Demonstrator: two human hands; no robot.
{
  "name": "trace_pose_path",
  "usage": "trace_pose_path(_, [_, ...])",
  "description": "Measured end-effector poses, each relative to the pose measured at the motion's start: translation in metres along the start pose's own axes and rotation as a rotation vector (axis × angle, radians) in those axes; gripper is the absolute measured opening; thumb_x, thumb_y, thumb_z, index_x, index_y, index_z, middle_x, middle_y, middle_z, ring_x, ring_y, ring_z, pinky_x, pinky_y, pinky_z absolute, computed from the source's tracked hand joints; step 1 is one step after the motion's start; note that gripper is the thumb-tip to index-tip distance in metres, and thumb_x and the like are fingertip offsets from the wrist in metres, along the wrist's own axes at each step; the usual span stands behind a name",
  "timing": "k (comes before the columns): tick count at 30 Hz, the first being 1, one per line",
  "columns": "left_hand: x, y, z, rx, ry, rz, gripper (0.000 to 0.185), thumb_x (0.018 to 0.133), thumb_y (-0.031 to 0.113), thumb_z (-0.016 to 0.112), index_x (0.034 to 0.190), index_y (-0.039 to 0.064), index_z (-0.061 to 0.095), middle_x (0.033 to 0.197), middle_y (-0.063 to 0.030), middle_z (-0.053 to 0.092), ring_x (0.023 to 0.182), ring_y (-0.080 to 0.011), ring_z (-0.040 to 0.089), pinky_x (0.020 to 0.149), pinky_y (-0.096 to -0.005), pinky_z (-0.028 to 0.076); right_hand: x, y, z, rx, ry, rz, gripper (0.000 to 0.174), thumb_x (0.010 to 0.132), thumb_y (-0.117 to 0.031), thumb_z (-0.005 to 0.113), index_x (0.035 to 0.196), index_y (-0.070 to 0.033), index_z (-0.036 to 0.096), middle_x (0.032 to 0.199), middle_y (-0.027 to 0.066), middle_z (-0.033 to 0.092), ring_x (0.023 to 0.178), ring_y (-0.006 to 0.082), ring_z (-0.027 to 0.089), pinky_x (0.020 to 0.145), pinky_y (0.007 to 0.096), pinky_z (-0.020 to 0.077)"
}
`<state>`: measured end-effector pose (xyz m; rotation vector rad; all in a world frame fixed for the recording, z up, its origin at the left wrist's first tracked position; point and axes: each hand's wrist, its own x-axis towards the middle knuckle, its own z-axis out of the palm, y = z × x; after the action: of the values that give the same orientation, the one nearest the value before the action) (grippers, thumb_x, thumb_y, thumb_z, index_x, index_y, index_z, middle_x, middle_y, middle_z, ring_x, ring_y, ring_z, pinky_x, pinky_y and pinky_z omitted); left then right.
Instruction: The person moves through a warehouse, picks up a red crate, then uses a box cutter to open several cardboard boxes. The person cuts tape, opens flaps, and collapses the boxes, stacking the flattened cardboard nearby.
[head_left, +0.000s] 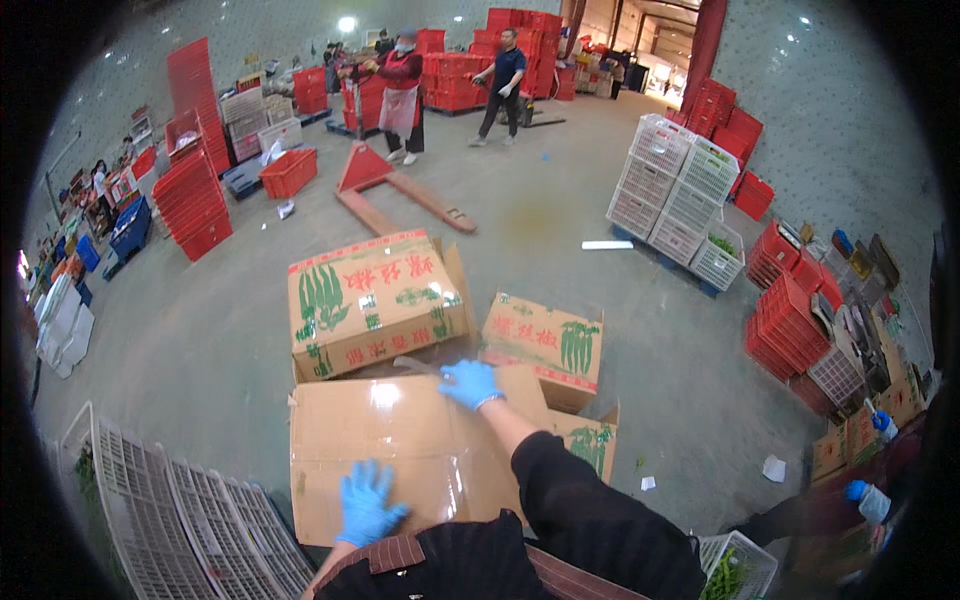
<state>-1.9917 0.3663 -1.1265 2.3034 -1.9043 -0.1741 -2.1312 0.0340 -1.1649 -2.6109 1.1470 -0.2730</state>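
Observation:
A large cardboard box (360, 420) with clear tape along its seam lies before me. My left hand (367, 502), in a blue glove, rests with spread fingers on its near left part. Above the box's far edge, my right hand (470, 384), also gloved in blue, is closed on a curved knife-like tool (415, 365) that points left; its exact kind is hard to tell. Just beyond stands a printed cardboard box (367, 292) with green pepper pictures and red writing. Two more printed boxes, one farther off (544, 337) and one nearer (585, 439), are on the right.
White crates (210, 517) stand at the lower left, and a crate with green vegetables (739, 566) at the lower right. Ahead are a red pallet jack (367, 169) and two people. Stacked white crates (675, 187) stand right. Another person's blue-gloved hands (870, 501) show at far right.

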Motion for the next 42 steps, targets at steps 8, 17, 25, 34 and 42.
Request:
trace_pose_path(8, [0.036, 0.005, 0.071, -0.086, 0.080, 0.201, 0.087, 0.074, 0.061, 0.064, 0.142, 0.011, 0.042, 0.144, -0.0145, 0.036, 0.137, -0.0414, 0.025, 0.108, -0.0676, 0.014, 0.004, -0.024, 0.009, -0.030, 0.017, 0.105, 0.041, 0.078, -0.048, 0.068, 0.111, -0.023, 0.067, 0.097, 0.0082, 0.063, 0.097, 0.0279, 0.058, 0.085, 0.0437, 0.0441])
trace_pose_path(17, [0.056, 0.000, 0.034, -0.491, 0.117, -0.063, 0.070, 0.079, 0.042, 0.066, 0.137, 0.009, 0.047, 0.131, -0.0191, 0.047, 0.124, -0.0422, 0.039, 0.105, -0.0558, 0.028, 0.022, -0.019, 0.010, -0.075, 0.055, 0.003, 0.045, 0.078, -0.049, 0.066, 0.110, -0.017, 0.069, 0.085, 0.0123, 0.069, 0.079, 0.0298, 0.066, 0.071, 0.0420, 0.0514])
trace_pose_path(25, [-0.140, -0.175, -0.050, 0.289, 0.498, -1.201, 0.085, 0.076, 0.021, 0.068, 0.149, 0.009, 0.026, 0.154, -0.0203, 0.021, 0.144, -0.0405, 0.013, 0.116, -0.0576, 0.010, 0.035, -0.031, 0.007, 0.194, -0.050, -0.070, 0.039, 0.075, -0.034, 0.070, 0.104, -0.008, 0.071, 0.089, 0.0179, 0.070, 0.080, 0.0328, 0.067, 0.074, 0.0454, 0.0511])
trace_pose_path(34, [-0.341, -0.165, -0.165, 0.425, 0.037, -1.673, 0.059, 0.094, 0.007, 0.035, 0.151, 0.010, 0.024, 0.158, -0.0114, 0.021, 0.145, -0.0297, 0.020, 0.118, -0.0472, 0.013, -0.014, -0.002, 0.021, 0.205, 0.074, -0.065, 0.044, 0.073, -0.039, 0.071, 0.109, -0.014, 0.071, 0.091, 0.0143, 0.068, 0.084, 0.0314, 0.064, 0.076, 0.0431, 0.0503])
trace_pose_path(42, [-0.189, -0.135, -0.121, -0.056, -0.006, -1.227, 0.068, 0.072, 0.038, 0.073, 0.127, 0.003, 0.055, 0.132, -0.0233, 0.051, 0.121, -0.0336, 0.052, 0.099, -0.0388, 0.043, -0.035, 0.023, 0.024, 0.031, 0.132, -0.028, 0.045, 0.074, -0.049, 0.068, 0.110, -0.021, 0.069, 0.087, 0.0110, 0.068, 0.083, 0.0302, 0.065, 0.074, 0.0441, 0.0497])
